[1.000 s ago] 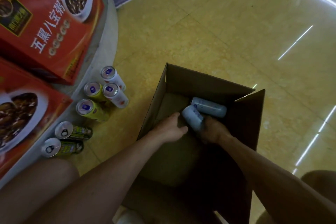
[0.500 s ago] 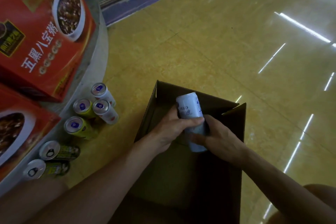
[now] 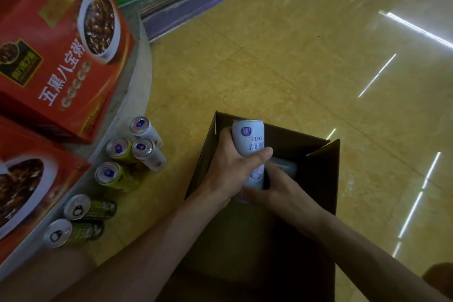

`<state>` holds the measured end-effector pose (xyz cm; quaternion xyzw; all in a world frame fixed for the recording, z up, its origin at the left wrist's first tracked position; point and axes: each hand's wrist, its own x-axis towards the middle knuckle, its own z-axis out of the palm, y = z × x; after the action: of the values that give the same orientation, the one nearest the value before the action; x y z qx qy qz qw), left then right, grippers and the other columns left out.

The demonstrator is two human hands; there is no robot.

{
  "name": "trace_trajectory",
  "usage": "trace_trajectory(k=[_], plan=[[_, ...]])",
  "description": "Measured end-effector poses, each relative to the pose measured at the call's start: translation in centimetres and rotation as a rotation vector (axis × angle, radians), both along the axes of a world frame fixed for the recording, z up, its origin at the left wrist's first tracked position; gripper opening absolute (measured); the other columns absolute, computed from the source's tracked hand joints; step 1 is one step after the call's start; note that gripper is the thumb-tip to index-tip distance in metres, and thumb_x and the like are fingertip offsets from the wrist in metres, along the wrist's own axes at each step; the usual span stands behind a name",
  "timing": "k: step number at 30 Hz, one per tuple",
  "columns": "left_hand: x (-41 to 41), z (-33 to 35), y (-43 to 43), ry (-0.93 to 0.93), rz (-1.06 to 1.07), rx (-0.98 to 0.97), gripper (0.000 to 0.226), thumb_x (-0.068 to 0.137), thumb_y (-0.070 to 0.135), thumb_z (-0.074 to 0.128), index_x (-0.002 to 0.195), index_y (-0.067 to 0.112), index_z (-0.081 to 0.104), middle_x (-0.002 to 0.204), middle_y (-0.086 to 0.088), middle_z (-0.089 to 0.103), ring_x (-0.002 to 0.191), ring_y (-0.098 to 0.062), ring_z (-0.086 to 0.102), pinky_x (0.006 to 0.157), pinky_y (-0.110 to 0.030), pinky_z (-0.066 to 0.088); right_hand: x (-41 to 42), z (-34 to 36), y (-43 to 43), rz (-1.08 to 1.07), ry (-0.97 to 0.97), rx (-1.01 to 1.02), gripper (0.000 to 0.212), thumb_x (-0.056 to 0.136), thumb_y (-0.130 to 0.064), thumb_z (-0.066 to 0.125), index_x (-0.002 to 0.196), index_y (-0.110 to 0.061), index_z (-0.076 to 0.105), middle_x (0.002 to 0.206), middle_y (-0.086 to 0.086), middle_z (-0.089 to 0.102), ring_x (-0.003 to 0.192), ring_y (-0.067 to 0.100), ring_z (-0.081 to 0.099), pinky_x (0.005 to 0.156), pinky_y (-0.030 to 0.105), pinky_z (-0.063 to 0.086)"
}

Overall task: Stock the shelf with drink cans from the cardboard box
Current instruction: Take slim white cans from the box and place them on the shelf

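Pale blue-white, the can (image 3: pixel 248 144) stands nearly upright over the open cardboard box (image 3: pixel 321 179). In the head view we see the left hand (image 3: pixel 230 174) wrapped round its middle, thumb across the label, while the right hand (image 3: pixel 282 191) curls its fingers about the lower end. A second can (image 3: pixel 285 167) lies inside the box, just behind the hands. The floor cans (image 3: pixel 144 152) sit on the yellow floor (image 3: pixel 269 68) beside the red cartons (image 3: pixel 61 56).
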<state>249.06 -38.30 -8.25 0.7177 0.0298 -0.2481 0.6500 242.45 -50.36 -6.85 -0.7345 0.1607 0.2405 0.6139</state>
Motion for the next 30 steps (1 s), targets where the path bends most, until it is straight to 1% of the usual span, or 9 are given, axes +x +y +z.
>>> trace_trajectory(k=[2,5,9,12,17,20,26,28,30], plan=[[-0.1,0.1,0.0,0.009,0.041,0.015,0.060,0.076,0.029,0.088,0.123,0.020,0.051,0.106,-0.001,0.068,0.087,-0.012,0.073,0.067,-0.032,0.063,-0.1,-0.2,0.5,-0.004,-0.034,-0.080,0.048,0.082,-0.023,0.080,0.120,-0.031,0.051,0.109,-0.009,0.070,0.095,0.001,0.071,0.082,0.022,0.060],[-0.1,0.2,0.2,0.037,0.021,-0.016,0.060,0.075,0.027,0.088,0.124,0.022,0.053,0.107,-0.001,0.070,0.089,-0.015,0.074,0.066,-0.036,0.064,-0.3,-0.7,0.6,-0.015,-0.060,-0.133,0.054,0.084,-0.028,0.077,0.130,-0.024,0.048,0.110,-0.008,0.069,0.094,0.002,0.071,0.082,0.025,0.060],[0.3,0.1,1.1,0.098,-0.091,-0.116,0.063,0.074,0.026,0.088,0.128,0.021,0.057,0.114,-0.003,0.074,0.102,-0.020,0.074,0.089,-0.045,0.060,-0.4,-0.5,-0.5,-0.053,-0.062,-0.048,0.052,0.079,-0.040,0.079,0.124,-0.027,0.055,0.109,-0.003,0.073,0.095,0.012,0.073,0.087,0.040,0.061],[0.0,0.0,1.6,0.149,-0.141,-0.156,0.064,0.074,0.028,0.087,0.130,0.019,0.058,0.117,-0.005,0.074,0.107,-0.023,0.072,0.096,-0.048,0.057,-0.6,-0.6,-1.5,-0.016,-0.028,-0.037,0.062,0.071,-0.053,0.075,0.125,-0.029,0.057,0.111,-0.002,0.073,0.098,0.014,0.073,0.090,0.043,0.060],[-0.8,1.0,1.4,0.086,-0.202,-0.026,0.057,0.082,0.026,0.083,0.131,0.021,0.056,0.116,0.001,0.073,0.102,-0.011,0.073,0.087,-0.032,0.061,-0.7,-0.5,-2.3,0.059,0.017,-0.043,0.048,0.087,-0.033,0.075,0.129,-0.028,0.052,0.115,-0.003,0.069,0.100,0.010,0.071,0.089,0.037,0.060],[-1.5,2.0,1.3,0.086,-0.196,0.014,0.058,0.082,0.026,0.083,0.132,0.024,0.055,0.118,0.005,0.072,0.103,-0.005,0.071,0.085,-0.028,0.061,-1.0,0.4,-2.8,0.103,0.014,-0.142,0.050,0.086,-0.035,0.075,0.129,-0.031,0.050,0.114,-0.009,0.066,0.099,0.001,0.068,0.084,0.027,0.060],[-4.2,4.1,1.4,0.093,-0.171,0.088,0.061,0.083,0.030,0.082,0.135,0.034,0.051,0.122,0.013,0.068,0.106,0.003,0.067,0.078,-0.019,0.059,-3.2,2.2,-2.6,0.090,0.029,-0.094,0.050,0.087,-0.035,0.075,0.130,-0.029,0.050,0.118,-0.010,0.066,0.103,0.005,0.069,0.088,0.033,0.060],[-4.9,4.9,1.5,0.112,-0.164,0.112,0.064,0.082,0.033,0.083,0.137,0.037,0.050,0.125,0.015,0.066,0.111,0.001,0.065,0.081,-0.021,0.060,-4.1,2.9,-2.5,0.072,0.039,-0.088,0.050,0.087,-0.034,0.076,0.130,-0.030,0.051,0.117,-0.010,0.067,0.104,0.006,0.069,0.087,0.034,0.061],[-5.8,5.8,1.6,0.162,-0.154,0.114,0.066,0.081,0.035,0.084,0.137,0.039,0.049,0.127,0.013,0.066,0.114,-0.005,0.066,0.085,-0.031,0.062,-5.0,3.8,-2.2,0.056,0.054,-0.100,0.050,0.086,-0.033,0.076,0.130,-0.031,0.050,0.117,-0.011,0.066,0.104,0.005,0.068,0.087,0.034,0.061]])
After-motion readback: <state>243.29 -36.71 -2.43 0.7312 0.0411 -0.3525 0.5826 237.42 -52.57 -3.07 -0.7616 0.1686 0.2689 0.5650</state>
